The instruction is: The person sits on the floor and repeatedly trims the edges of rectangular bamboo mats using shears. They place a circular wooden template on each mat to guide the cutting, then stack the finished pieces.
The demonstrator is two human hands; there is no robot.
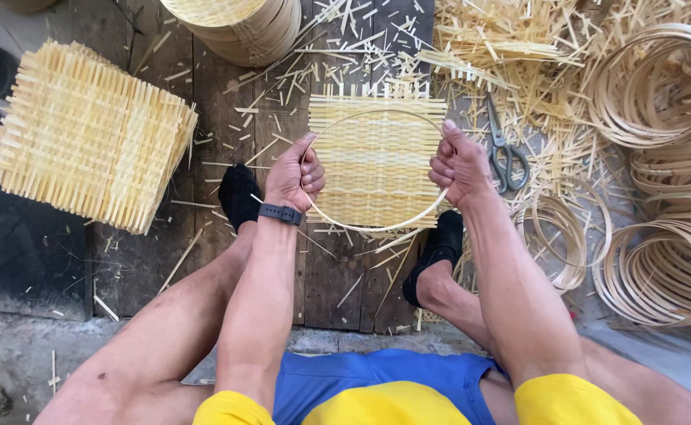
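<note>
**Two hands hold a bamboo hoop over a woven mat**

At about nine o'clock from the middle of the view, a thick stack of square woven bamboo mats [89,138] lies on the plank floor [219,110], tilted, with strip ends bristling from every side. At twelve o'clock, cut by the top edge, stands a pile of finished round woven trays [243,27]. Loose bamboo offcuts [345,39] lie scattered over the boards between them.

The left hand [296,177], a dark band at its wrist, is curled in a fist-like grip around the left side of a thin bamboo hoop [373,228], thumb up along the rim. The hoop sits over a single square woven mat [377,161] at the centre, which lies flat on the floor; whether hoop and mat touch cannot be told. The right hand [459,167] clasps the hoop's right side, fingers folded tight around it, at three o'clock from the mat. Two feet in black socks [239,195] rest on the planks at either lower corner of the mat.

Just right of the right hand, a pair of scissors [503,153] lies on a litter of strips, blades pointing to twelve o'clock. Farther toward three o'clock, coils of bamboo hoops [660,267] are heaped in several stacks, reaching up to the top right corner.
</note>
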